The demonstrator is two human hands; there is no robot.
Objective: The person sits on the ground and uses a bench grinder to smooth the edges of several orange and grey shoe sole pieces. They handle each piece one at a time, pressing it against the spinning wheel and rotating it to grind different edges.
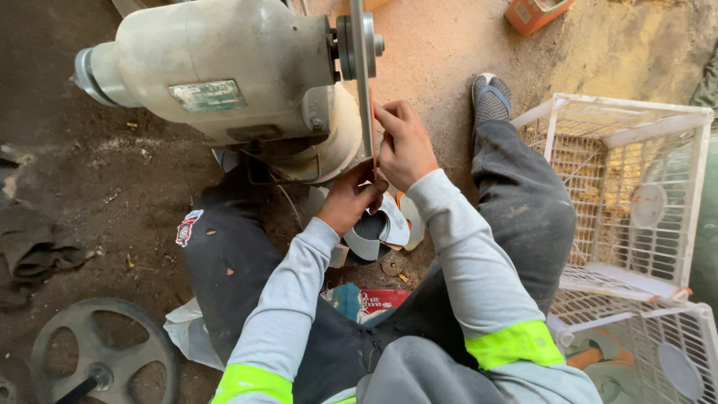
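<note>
While I sit on the dirt floor (90, 179) at the grinder (224, 75), my right hand (404, 146) pinches a thin orange piece (372, 120) against the spinning wheel (362, 82). My left hand (351, 198) is curled shut steadying its lower end. I judge this mid-grind; next calls for steady, even pressure.

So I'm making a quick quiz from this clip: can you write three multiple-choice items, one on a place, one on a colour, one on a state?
1. Where are the white crates? A at the person's right; B at their left; C behind the motor.
2. Sleeve bands' colour? A red; B neon yellow-green; C blue.
3. The right hand is: A idle on a knee; B at the upright grinding wheel; C inside a crate.

A: crates fill the right edge. B: both cuffs show it. B: fingers meet the wheel's edge, left hand below.
</note>
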